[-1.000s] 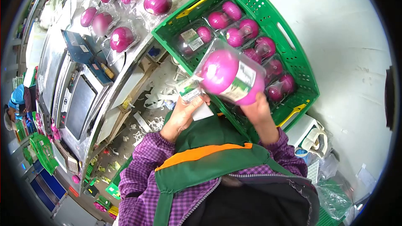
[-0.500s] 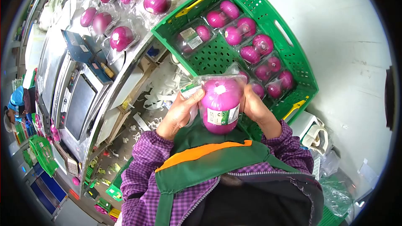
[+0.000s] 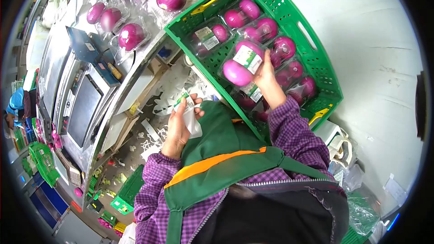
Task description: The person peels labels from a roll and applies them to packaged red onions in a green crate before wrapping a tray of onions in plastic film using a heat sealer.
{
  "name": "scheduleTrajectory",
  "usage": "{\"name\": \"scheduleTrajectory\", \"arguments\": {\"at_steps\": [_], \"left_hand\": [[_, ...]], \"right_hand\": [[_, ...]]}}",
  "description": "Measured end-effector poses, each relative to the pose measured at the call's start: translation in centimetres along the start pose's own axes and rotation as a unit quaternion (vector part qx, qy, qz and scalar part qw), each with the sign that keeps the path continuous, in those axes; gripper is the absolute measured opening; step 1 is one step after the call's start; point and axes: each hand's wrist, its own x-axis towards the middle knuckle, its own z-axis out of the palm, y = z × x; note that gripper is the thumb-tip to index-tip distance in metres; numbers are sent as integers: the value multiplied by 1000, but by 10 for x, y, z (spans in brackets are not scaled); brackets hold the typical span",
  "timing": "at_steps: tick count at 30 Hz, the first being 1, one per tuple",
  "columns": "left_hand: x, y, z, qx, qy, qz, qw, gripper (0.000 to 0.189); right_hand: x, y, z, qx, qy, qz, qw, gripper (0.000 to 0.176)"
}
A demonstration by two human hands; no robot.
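Just beyond the dark green apron [image 3: 212,131] with its orange trim, pinching a green-and-white label strip [image 3: 184,99] with limp white backing [image 3: 194,127] between thumb and fingers of the left hand [image 3: 177,129], clear of the crate. Farther to the right, grasping a clear plastic pack of two red onions [image 3: 238,72] by its right side with the right hand [image 3: 266,79], tilted, printed label facing up, over the inside of the green perforated crate [image 3: 323,58]. Impossible to tell about contact between the held pack and the packs beneath. Around and under it in the crate, more clear packs of paired red onions [image 3: 285,47], set in rows along the far and right walls, plus one labelled pack [image 3: 210,38] near the upper left corner. Yellow handle [image 3: 319,114] at the near right corner, another along the upper left side. Down on the floor to the left of the crate, a scatter of white paper strips [image 3: 156,136]. Past these, on the metal worktable [image 3: 154,36], large red onions [image 3: 131,37] in clear plastic trays, beside a blue machine [image 3: 81,45]. Against the crate's far right side, plain white wall [image 3: 370,45]. Far off at the left edge, small in view, a co-worker in blue [image 3: 17,101] near a green basket [image 3: 43,162].
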Motion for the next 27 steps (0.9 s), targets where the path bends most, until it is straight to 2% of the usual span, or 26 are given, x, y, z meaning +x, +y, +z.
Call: {"name": "scheduleTrajectory", "arguments": {"at_steps": [4, 6, 10, 12, 14, 15, 16, 18, 19, 20, 22, 24, 26, 27], "left_hand": [[-2, -7, 1, -23, 1, -25, 999, 43], [-2, -8, 2, -27, -3, -27, 999, 43], [0, -8, 1, -14, 10, -25, 1000, 43], [2, -9, 0, -12, 1, -29, 1000, 43], [5, -10, 1, -6, -4, -34, 999, 43], [5, -10, 1, -1, -7, -37, 999, 44], [5, -11, 0, 3, -12, -49, 999, 44], [6, -8, -3, -12, -22, -32, 999, 41], [6, -6, -3, -3, -5, -34, 999, 41], [6, -4, -5, 20, -5, -36, 999, 44], [5, -1, -3, 60, 22, -27, 998, 43], [4, 0, -2, 65, 31, -31, 997, 41], [5, 0, -2, 71, 40, -31, 996, 38], [6, 0, -3, 68, 42, -37, 996, 37]], "right_hand": [[43, 48, -10, 47, 47, -9, 998, 68], [57, 67, -15, 90, 34, -7, 995, 72], [69, 76, -2, 42, 120, -27, 991, 69], [79, 69, -1, 44, 120, -3, 992, 60], [82, 56, -9, -23, 137, 31, 990, 47], [71, 48, -13, -94, 139, 48, 985, 35], [57, 37, -21, -146, 111, 70, 980, 34], [12, 5, -16, -165, 113, 55, 978, 38], [-12, -10, -23, -203, 52, -4, 978, 43], [-33, -26, -35, -222, 14, -28, 975, 41], [-67, -42, -58, -279, 85, -77, 953, 36], [-86, -38, -101, -313, 213, -134, 916, 33], [-102, -27, -154, -323, 322, -139, 879, 39], [-105, -18, -175, -320, 326, -140, 878, 39]]}}
